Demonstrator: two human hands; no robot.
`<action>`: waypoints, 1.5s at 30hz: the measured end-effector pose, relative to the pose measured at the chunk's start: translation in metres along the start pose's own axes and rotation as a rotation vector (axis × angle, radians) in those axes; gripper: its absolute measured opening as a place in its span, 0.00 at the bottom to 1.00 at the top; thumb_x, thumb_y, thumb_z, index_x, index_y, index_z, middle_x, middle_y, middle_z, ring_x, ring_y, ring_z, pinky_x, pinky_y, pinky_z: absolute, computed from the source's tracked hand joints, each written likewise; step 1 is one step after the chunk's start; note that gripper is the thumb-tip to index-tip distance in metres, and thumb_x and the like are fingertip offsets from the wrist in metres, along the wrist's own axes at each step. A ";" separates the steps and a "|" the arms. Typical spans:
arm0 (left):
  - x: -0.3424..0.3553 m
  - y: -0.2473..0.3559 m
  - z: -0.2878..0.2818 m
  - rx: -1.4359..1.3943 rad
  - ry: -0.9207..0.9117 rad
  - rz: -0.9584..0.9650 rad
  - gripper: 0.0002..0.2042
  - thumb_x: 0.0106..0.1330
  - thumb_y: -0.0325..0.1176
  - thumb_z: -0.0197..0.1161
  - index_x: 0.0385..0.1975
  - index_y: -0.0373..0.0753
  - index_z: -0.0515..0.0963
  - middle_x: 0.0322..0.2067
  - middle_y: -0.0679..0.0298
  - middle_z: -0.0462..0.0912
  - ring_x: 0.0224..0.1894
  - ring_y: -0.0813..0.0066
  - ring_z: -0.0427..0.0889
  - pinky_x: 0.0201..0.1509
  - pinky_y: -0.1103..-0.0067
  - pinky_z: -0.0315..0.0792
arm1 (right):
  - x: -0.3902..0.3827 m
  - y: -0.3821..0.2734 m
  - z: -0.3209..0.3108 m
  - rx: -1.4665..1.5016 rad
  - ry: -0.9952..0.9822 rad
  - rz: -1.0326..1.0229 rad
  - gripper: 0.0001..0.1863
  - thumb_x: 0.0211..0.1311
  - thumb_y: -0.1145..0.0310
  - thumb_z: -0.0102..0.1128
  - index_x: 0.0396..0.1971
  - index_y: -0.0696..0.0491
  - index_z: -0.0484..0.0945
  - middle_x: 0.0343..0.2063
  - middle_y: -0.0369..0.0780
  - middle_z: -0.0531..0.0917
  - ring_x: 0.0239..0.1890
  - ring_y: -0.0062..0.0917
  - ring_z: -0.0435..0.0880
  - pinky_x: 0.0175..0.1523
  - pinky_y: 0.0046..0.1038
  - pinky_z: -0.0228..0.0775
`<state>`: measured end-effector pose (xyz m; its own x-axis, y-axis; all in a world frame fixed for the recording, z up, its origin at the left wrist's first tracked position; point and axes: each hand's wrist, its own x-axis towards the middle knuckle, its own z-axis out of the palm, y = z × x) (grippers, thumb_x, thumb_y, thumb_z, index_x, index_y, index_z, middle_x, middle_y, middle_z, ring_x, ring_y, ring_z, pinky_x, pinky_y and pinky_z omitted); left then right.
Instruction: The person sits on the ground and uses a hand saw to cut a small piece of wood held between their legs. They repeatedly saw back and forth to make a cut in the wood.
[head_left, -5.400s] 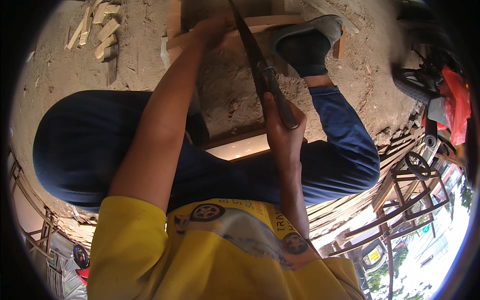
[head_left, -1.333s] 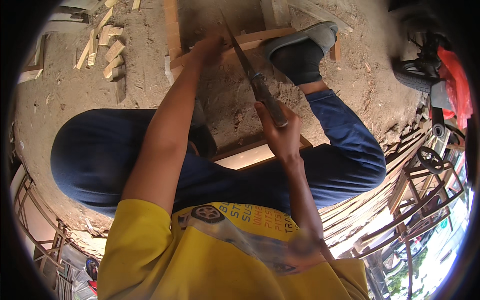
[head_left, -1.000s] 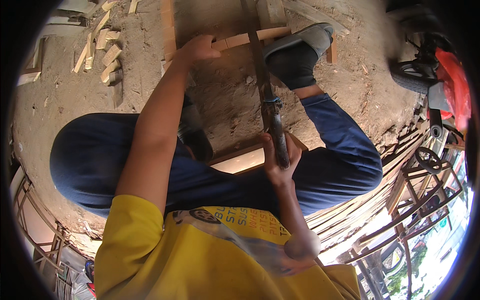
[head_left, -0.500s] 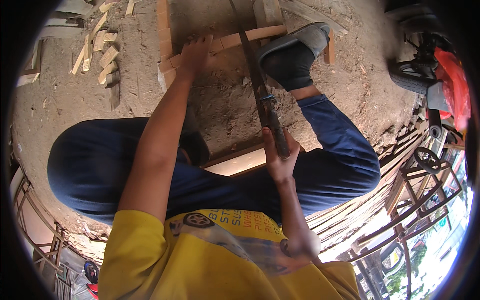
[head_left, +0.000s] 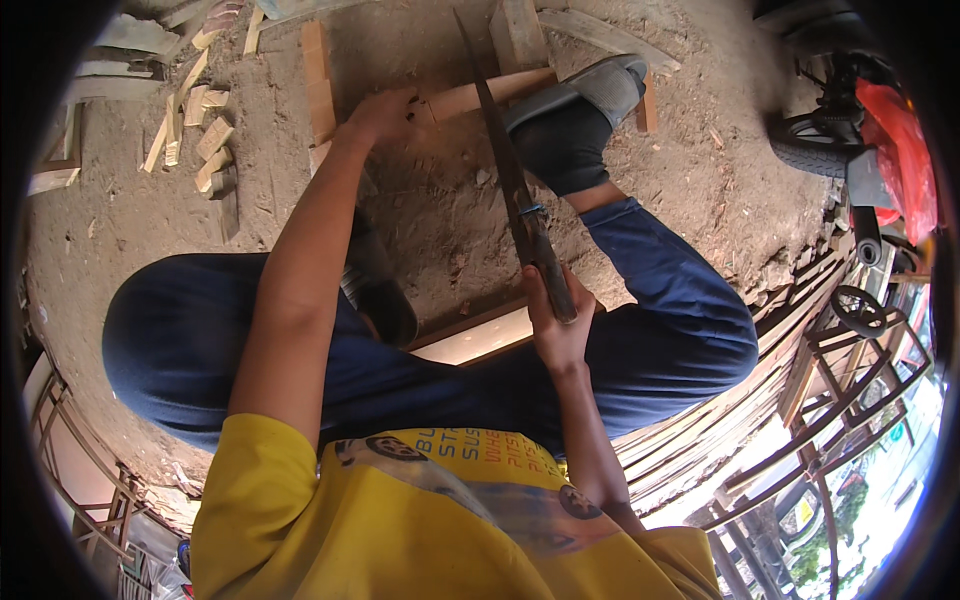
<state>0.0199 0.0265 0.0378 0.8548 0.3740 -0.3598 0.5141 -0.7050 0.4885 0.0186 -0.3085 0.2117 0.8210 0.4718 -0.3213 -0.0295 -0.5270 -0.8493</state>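
One right hand (head_left: 560, 335) grips — one long-bladed tool (head_left: 515, 185).

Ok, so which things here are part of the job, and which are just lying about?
In use:
long-bladed tool, gripped in the right hand
wood strip, at the left hand

Seemingly just lying about:
pale wood offcuts, upper left
weathered board, top, right of centre

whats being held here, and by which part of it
The right hand holds a long dark-bladed tool by the butt end of its dark handle. The left hand is at a light-brown wooden strip; whether it grips cannot be told.
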 end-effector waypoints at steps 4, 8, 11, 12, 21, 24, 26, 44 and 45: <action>0.003 -0.002 -0.007 -0.046 0.024 -0.031 0.28 0.47 0.40 0.70 0.50 0.38 0.75 0.46 0.53 0.80 0.49 0.56 0.79 0.53 0.66 0.73 | -0.001 0.003 -0.002 0.000 0.000 -0.008 0.12 0.63 0.67 0.61 0.25 0.59 0.76 0.13 0.31 0.72 0.19 0.09 0.66 0.22 0.21 0.57; -0.004 0.003 0.012 0.150 0.256 0.054 0.28 0.48 0.36 0.71 0.51 0.39 0.71 0.44 0.53 0.80 0.49 0.56 0.79 0.53 0.64 0.73 | 0.000 0.005 0.003 -0.001 -0.026 -0.031 0.12 0.63 0.67 0.61 0.25 0.60 0.77 0.13 0.32 0.72 0.19 0.09 0.67 0.22 0.21 0.58; -0.009 0.008 0.030 0.298 0.430 0.066 0.26 0.50 0.33 0.70 0.50 0.39 0.69 0.42 0.51 0.79 0.48 0.54 0.79 0.52 0.62 0.73 | 0.002 0.007 0.006 -0.057 -0.051 -0.080 0.12 0.63 0.67 0.62 0.26 0.60 0.77 0.13 0.33 0.73 0.19 0.10 0.68 0.22 0.21 0.59; -0.009 0.010 0.034 0.309 0.470 0.073 0.24 0.51 0.32 0.68 0.49 0.38 0.70 0.41 0.51 0.79 0.46 0.53 0.80 0.50 0.62 0.74 | 0.002 0.007 0.007 -0.045 -0.051 -0.073 0.11 0.62 0.68 0.62 0.24 0.60 0.76 0.13 0.32 0.72 0.19 0.10 0.67 0.22 0.21 0.57; -0.001 0.008 0.048 0.209 0.356 0.096 0.14 0.57 0.28 0.60 0.42 0.36 0.70 0.34 0.52 0.82 0.35 0.51 0.83 0.36 0.63 0.78 | 0.007 -0.001 0.022 -0.056 -0.131 -0.016 0.12 0.62 0.68 0.61 0.23 0.60 0.75 0.14 0.37 0.75 0.19 0.12 0.71 0.23 0.23 0.62; -0.009 0.024 0.039 0.180 0.313 0.061 0.13 0.55 0.29 0.61 0.40 0.36 0.72 0.34 0.51 0.82 0.36 0.52 0.83 0.37 0.63 0.78 | 0.018 -0.010 0.032 -0.056 -0.150 0.031 0.12 0.62 0.69 0.61 0.24 0.61 0.74 0.15 0.39 0.75 0.19 0.13 0.71 0.23 0.24 0.63; -0.008 0.020 0.040 0.157 0.306 0.055 0.13 0.54 0.30 0.62 0.38 0.36 0.72 0.35 0.51 0.82 0.36 0.53 0.84 0.37 0.63 0.78 | 0.021 -0.018 0.039 -0.050 -0.163 0.007 0.11 0.63 0.69 0.60 0.25 0.61 0.74 0.15 0.40 0.76 0.19 0.14 0.73 0.23 0.25 0.64; 0.000 0.028 0.021 0.150 0.104 -0.003 0.15 0.53 0.32 0.64 0.41 0.38 0.74 0.37 0.53 0.82 0.42 0.52 0.82 0.43 0.62 0.76 | -0.055 -0.032 0.013 -0.135 -0.104 -0.060 0.09 0.63 0.73 0.60 0.24 0.60 0.74 0.12 0.32 0.69 0.19 0.07 0.62 0.19 0.21 0.53; -0.001 0.023 0.023 0.121 0.133 0.012 0.16 0.52 0.33 0.65 0.41 0.38 0.74 0.37 0.52 0.82 0.42 0.52 0.82 0.43 0.62 0.76 | -0.053 -0.040 0.015 -0.136 -0.112 -0.066 0.08 0.62 0.74 0.60 0.25 0.60 0.75 0.12 0.32 0.70 0.19 0.07 0.62 0.19 0.21 0.53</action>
<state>0.0297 -0.0043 0.0312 0.8670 0.4358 -0.2418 0.4981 -0.7746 0.3897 -0.0325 -0.3019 0.2567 0.7502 0.5799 -0.3177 0.1055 -0.5793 -0.8083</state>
